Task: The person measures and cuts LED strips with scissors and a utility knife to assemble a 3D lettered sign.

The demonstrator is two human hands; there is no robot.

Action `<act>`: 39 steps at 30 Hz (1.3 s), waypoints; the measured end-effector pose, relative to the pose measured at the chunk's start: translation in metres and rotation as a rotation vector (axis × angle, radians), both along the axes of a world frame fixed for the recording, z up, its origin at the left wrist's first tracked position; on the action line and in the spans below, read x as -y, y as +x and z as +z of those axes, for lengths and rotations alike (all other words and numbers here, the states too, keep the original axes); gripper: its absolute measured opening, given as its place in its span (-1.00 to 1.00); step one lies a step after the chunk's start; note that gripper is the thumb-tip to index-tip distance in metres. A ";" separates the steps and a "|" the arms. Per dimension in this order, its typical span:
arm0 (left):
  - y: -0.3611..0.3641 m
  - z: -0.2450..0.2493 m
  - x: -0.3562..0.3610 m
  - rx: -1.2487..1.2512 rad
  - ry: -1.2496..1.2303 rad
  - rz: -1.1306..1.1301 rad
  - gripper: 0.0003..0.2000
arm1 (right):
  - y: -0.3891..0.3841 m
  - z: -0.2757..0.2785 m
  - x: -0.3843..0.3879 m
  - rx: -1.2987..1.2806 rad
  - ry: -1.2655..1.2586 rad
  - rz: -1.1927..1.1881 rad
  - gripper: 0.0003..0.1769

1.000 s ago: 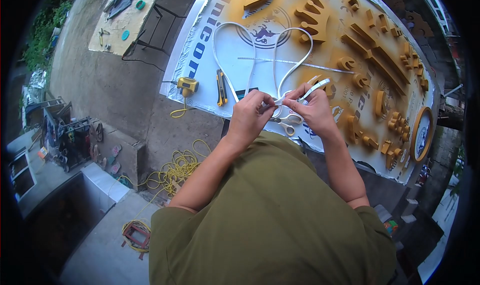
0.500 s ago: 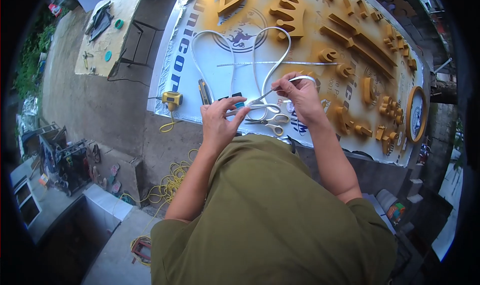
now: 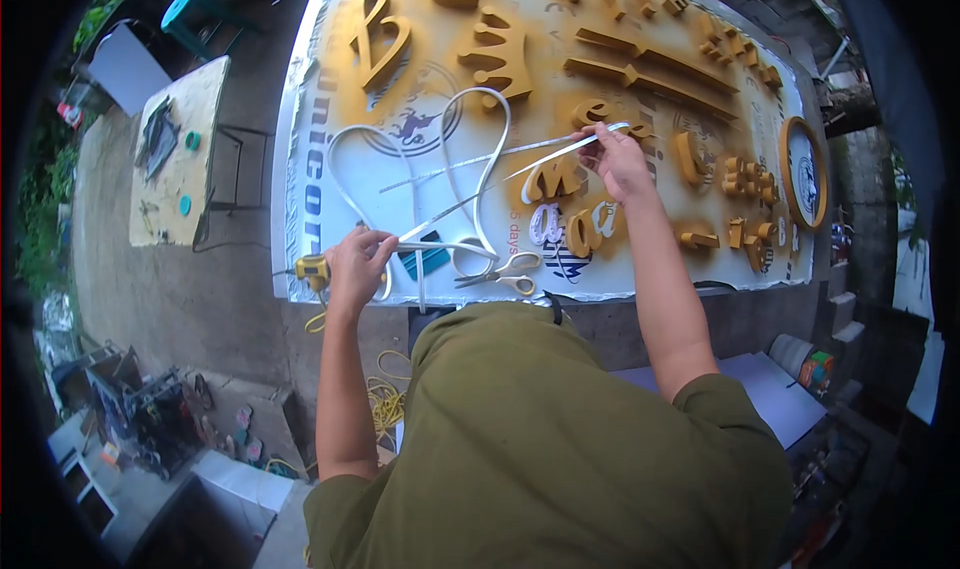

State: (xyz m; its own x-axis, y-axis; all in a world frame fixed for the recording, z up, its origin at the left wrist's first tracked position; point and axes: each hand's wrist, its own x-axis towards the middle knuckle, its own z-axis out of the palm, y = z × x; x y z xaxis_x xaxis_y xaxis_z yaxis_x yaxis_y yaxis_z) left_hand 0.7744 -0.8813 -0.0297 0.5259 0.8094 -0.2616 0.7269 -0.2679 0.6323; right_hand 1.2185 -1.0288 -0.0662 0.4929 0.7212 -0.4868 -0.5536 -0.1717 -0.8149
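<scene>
A narrow white strip [image 3: 497, 185] is stretched at a slant over the printed board. My left hand [image 3: 358, 266] pinches its lower-left end between thumb and fingers. Higher and to the right, my right hand [image 3: 620, 165] pinches the strip near its other visible end. Beneath it, more white strip lies in large loops [image 3: 506, 119] on the board. Scissors [image 3: 512, 273] with pale handles rest between the hands, near the board's front edge. A teal flat item [image 3: 427, 258] lies just right of my left hand. Partly behind that hand is a yellow tool [image 3: 313, 271].
Gold-painted letters and a crown shape [image 3: 498, 59] stand across the board [image 3: 300, 169], with a round gold-rimmed piece [image 3: 802, 173] at right. A smaller table [image 3: 195, 89] holding tape rolls is at left, near a teal stool [image 3: 185, 9]. Yellow cord [image 3: 385, 404] lies on the floor.
My hands have spread apart, the left moving left and down, drawing the strip taut between them. The head view has shifted, so the board appears farther left.
</scene>
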 end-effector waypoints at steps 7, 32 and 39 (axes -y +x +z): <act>0.008 -0.056 -0.038 0.016 -0.141 -0.073 -0.65 | 0.018 -0.077 0.010 0.032 -0.197 -0.028 -0.68; 0.061 -0.128 -0.070 -0.186 -0.352 -0.164 -0.63 | 0.055 -0.169 -0.003 0.029 -0.512 -0.012 -0.68; 0.063 -0.141 -0.072 -0.217 -0.348 -0.124 -0.62 | 0.075 -0.189 -0.013 0.037 -0.505 0.043 -0.64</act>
